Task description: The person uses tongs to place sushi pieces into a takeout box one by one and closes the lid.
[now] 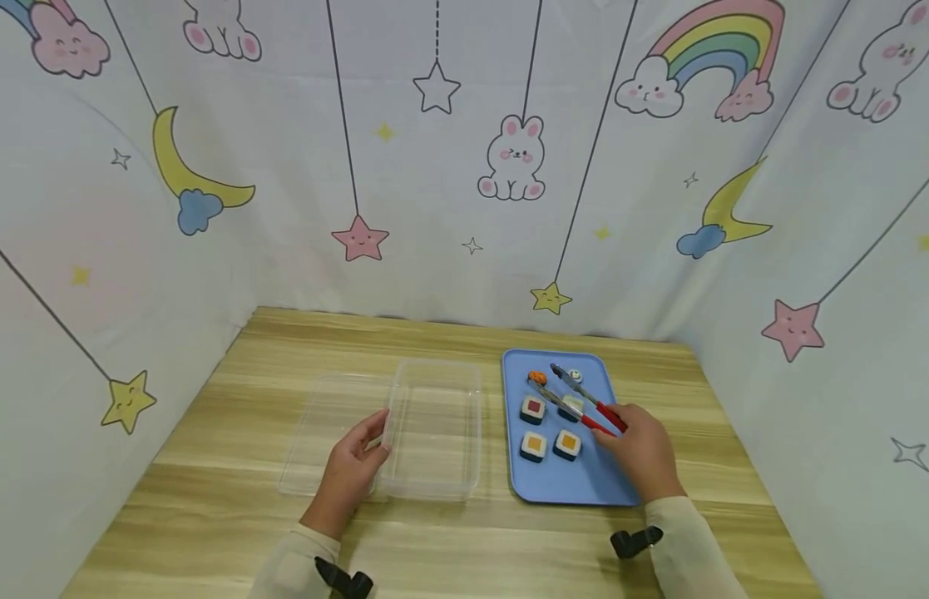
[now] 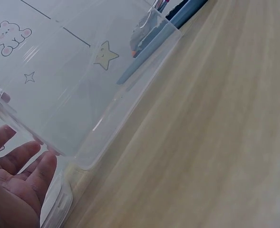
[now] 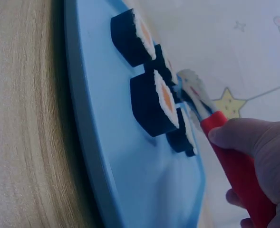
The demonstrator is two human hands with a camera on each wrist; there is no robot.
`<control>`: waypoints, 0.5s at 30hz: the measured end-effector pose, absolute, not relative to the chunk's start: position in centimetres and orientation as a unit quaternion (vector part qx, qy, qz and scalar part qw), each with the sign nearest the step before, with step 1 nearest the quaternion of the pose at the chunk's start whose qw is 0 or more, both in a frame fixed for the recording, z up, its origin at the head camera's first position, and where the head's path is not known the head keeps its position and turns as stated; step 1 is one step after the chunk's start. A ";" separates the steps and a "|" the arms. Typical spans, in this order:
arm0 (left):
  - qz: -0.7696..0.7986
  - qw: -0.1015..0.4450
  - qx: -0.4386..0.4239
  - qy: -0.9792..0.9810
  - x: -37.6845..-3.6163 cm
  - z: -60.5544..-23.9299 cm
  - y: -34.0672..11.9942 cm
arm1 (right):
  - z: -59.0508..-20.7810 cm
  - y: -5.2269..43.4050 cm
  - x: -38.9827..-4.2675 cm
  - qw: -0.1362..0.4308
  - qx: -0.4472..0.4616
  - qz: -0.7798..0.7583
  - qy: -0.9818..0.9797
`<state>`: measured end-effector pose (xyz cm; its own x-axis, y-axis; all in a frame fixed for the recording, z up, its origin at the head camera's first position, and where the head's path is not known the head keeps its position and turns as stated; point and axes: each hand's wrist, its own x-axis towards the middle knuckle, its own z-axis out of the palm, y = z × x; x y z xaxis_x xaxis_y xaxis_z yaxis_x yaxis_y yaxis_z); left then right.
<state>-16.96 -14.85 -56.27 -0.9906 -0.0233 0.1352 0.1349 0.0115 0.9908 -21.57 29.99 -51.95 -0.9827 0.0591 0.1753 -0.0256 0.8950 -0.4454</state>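
While the right hand (image 1: 644, 445) grips a pair of metal tongs with red handles (image 1: 595, 424), its thumb pressed along one handle, the tong tips stand apart above the upper half of a blue rectangular tray (image 1: 593, 484). One tip is right by a small orange piece (image 1: 537, 377), though whether they touch cannot be told; a small round white piece (image 1: 575, 376) lies to the right. Nearer the person, four dark-sided sushi-like rolls with white tops sit in two rows: a red-centred roll (image 1: 533, 408), another partly hidden by the tongs, and two orange-centred rolls (image 1: 533, 447) side by side. The left hand (image 1: 350, 466) grasps the left rim of a clear plastic rectangular box (image 1: 434, 490), fingers against its outer wall. The box stands left of the tray on a wood-grain table (image 1: 434, 553), and a flat clear plastic lid (image 1: 310, 445) lies on its left, partly behind that hand.
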 end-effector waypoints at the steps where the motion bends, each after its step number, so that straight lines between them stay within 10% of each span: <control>1: -0.701 0.057 -0.039 -0.710 -17.0 -56.3 -14.9 | -51.9 30.0 -21.6 0.092 -0.007 0.227 -0.969; 15: -0.709 0.046 -0.038 -0.703 -16.9 -56.1 -15.0 | -50.8 29.5 -22.9 0.064 0.010 0.223 -0.973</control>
<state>-16.90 -15.04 -56.06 -0.9930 -0.0118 0.1173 0.1174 -0.0077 0.9931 -22.87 29.52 -50.79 -0.9917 0.0093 0.1285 -0.0476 0.9007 -0.4318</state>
